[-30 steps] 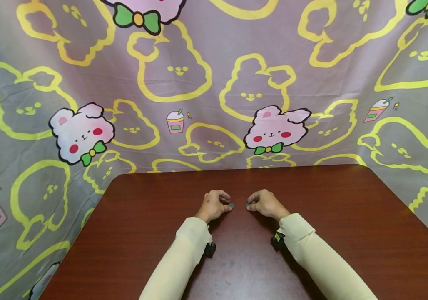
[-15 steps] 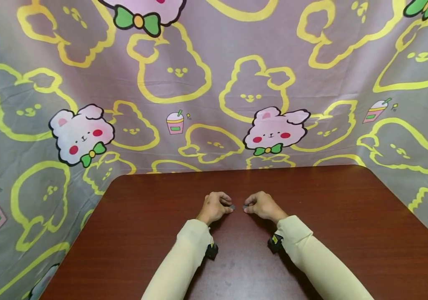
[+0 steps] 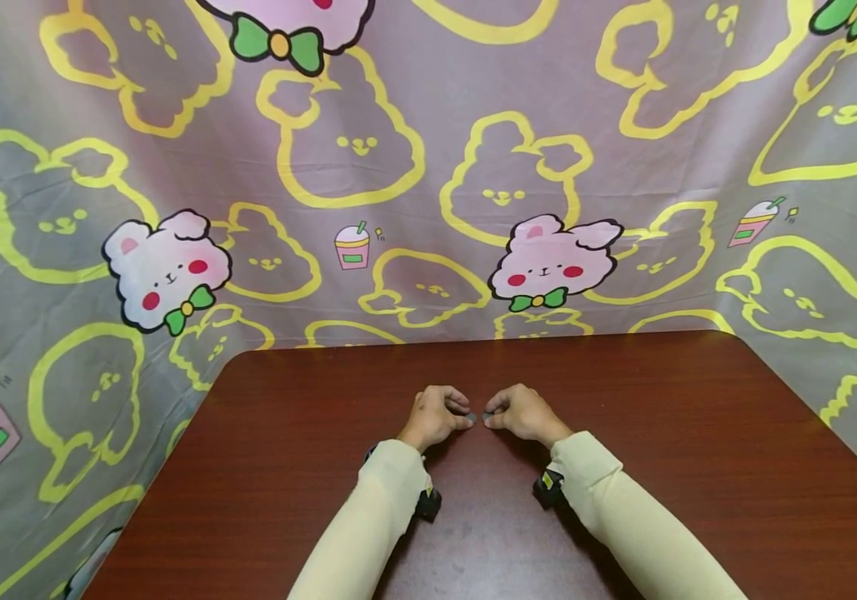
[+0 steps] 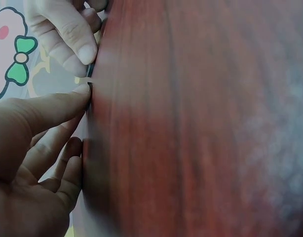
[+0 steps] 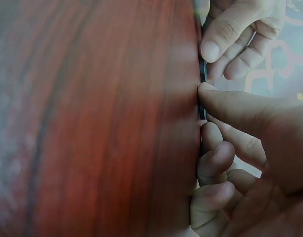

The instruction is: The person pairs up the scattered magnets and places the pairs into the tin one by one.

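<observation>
Behind and beside a red-brown worktop (image 3: 699, 467), printed cloth (image 3: 436, 83). Toward the far edge, near the middle, left disc (image 3: 471, 417) and right disc (image 3: 487, 417), small, dark and thin, facing rim to rim across a narrow gap. Apparently round, so without any clear long axis; lined up instead from left to right. Seen edge-on in both wrist views, level with the worktop, but impossible to tell whether resting on it or just above. Pinched in nearly closed fingers (image 4: 53, 145): left disc by left hand (image 3: 432, 419), right disc by right hand (image 3: 524, 414). From above, about equally near the gap on either side. Farther out, wrist cameras (image 3: 428, 503) and pale sleeves (image 3: 364, 517).
</observation>
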Motion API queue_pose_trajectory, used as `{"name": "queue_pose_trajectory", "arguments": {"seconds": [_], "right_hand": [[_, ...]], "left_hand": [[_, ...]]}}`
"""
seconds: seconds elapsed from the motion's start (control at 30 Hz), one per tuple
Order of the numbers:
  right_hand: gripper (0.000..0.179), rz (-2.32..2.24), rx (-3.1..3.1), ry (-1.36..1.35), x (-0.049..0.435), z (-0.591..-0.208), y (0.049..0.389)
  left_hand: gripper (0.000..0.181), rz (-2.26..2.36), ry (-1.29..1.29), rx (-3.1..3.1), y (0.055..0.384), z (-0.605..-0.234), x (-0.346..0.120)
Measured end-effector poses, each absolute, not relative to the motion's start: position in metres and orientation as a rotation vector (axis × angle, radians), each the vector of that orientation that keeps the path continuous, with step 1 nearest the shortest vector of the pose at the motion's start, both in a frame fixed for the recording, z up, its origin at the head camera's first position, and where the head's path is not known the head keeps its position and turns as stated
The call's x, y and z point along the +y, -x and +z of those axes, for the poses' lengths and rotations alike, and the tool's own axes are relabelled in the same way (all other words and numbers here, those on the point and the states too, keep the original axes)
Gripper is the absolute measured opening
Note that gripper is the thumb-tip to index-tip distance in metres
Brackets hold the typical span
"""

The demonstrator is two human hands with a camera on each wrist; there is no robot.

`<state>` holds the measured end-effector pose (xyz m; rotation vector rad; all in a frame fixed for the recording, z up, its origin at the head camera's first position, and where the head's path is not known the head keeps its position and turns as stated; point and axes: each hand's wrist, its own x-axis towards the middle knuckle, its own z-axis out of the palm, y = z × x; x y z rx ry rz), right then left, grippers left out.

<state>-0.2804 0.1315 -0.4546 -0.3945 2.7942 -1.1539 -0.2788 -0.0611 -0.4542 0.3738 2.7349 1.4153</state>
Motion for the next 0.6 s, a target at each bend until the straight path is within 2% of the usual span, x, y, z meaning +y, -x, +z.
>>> {"name": "queue_pose_trajectory", "arguments": {"seconds": [0.6], "right_hand": [[0.021, -1.174, 2.745, 0.383, 0.1256, -0.4524, 0.2794]], "left_hand": [[0.023, 1.409, -0.387, 2.730, 0.2781, -0.4504, -0.0629]]}}
